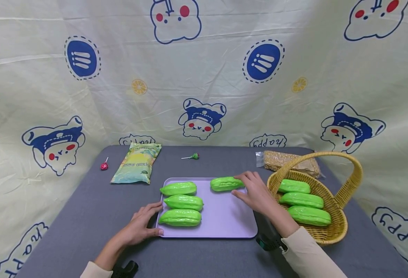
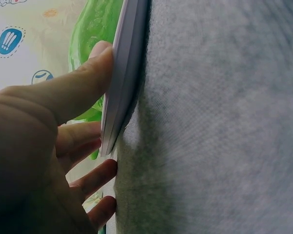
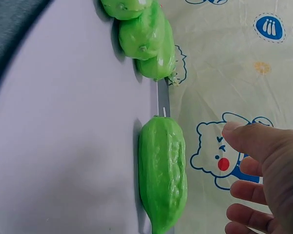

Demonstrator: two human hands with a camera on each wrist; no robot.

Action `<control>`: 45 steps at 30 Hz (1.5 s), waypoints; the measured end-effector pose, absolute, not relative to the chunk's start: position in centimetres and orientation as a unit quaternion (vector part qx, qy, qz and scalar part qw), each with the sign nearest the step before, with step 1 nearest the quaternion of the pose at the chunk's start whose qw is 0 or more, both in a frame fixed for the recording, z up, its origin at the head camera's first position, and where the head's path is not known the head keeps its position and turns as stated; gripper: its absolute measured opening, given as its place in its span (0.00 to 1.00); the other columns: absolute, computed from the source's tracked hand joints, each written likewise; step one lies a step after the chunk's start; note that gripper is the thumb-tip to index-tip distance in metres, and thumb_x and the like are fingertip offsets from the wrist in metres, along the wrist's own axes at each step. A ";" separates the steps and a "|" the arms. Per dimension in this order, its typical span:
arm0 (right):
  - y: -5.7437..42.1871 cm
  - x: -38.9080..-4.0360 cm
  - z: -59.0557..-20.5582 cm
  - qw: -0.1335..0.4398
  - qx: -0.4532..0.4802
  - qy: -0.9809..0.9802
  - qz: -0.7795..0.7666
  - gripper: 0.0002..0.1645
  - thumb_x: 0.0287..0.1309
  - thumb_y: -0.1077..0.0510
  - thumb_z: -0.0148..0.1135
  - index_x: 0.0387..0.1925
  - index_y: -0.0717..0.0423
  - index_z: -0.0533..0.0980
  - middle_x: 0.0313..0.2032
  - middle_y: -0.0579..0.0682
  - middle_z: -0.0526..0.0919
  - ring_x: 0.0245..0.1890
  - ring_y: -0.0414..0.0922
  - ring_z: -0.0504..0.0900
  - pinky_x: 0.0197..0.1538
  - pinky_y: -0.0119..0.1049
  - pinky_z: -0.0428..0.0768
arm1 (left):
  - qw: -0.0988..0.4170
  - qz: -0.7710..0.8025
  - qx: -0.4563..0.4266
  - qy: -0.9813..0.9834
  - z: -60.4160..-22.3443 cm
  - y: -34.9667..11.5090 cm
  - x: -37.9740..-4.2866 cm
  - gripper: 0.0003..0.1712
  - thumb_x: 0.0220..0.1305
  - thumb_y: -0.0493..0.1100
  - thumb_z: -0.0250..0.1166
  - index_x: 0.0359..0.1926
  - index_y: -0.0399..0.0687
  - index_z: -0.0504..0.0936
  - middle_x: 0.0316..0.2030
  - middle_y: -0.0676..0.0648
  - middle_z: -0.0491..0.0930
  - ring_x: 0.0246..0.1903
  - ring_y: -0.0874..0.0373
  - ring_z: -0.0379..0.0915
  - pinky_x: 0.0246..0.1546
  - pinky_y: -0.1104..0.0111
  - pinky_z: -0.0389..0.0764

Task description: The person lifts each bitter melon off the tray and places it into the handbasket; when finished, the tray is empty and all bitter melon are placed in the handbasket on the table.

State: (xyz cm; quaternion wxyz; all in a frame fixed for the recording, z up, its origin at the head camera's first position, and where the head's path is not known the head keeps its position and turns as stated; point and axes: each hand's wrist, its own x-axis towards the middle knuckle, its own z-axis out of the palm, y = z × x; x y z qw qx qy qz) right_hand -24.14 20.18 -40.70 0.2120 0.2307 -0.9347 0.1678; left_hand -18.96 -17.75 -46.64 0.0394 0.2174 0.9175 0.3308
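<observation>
A light purple tray (image 1: 228, 220) lies on the grey tabletop with three green bitter melons (image 1: 183, 202) stacked in a column along its left side. Another bitter melon (image 3: 162, 170) lies alone near the tray's far right corner. Over that melon's right end in the head view is my right hand (image 1: 256, 193); the right wrist view shows its fingers loosely bent and apart from the melon. My left hand (image 1: 139, 226) rests at the tray's left edge, its thumb touching the rim in the left wrist view and its fingers spread beside it.
A yellow wicker basket (image 1: 342, 227) with a tall handle stands right of the tray, holding three bitter melons (image 1: 302, 200). Behind it lies a clear bag of grains (image 1: 280, 159). A yellow-green packet (image 1: 137, 164), a red lollipop (image 1: 104, 166) and a green lollipop (image 1: 195, 156) lie farther back.
</observation>
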 end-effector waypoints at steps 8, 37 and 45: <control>19.3 -25.8 -40.9 0.174 0.195 -0.948 0.180 0.28 0.51 0.49 0.69 0.52 0.58 0.76 0.46 0.56 0.78 0.47 0.52 0.72 0.46 0.47 0.73 | 0.019 0.329 0.229 0.916 -46.7 -17.9 -18.9 0.42 0.51 0.54 0.70 0.64 0.41 0.68 0.66 0.43 0.65 0.62 0.42 0.60 0.53 0.47 0.59; 18.3 -30.1 -42.4 0.090 0.092 -0.972 0.197 0.28 0.60 0.45 0.59 0.55 0.59 0.74 0.53 0.61 0.75 0.53 0.58 0.70 0.54 0.52 0.69 | 0.026 0.329 0.221 0.918 -46.7 -17.9 -19.0 0.42 0.50 0.53 0.71 0.64 0.41 0.68 0.66 0.43 0.64 0.62 0.43 0.60 0.54 0.46 0.59; 18.2 -30.6 -42.7 0.073 0.075 -0.974 0.199 0.28 0.62 0.44 0.56 0.56 0.58 0.73 0.55 0.61 0.74 0.55 0.58 0.69 0.55 0.53 0.69 | 0.024 0.333 0.226 0.915 -46.9 -17.9 -19.0 0.42 0.50 0.53 0.71 0.64 0.41 0.68 0.66 0.43 0.64 0.62 0.42 0.60 0.53 0.46 0.59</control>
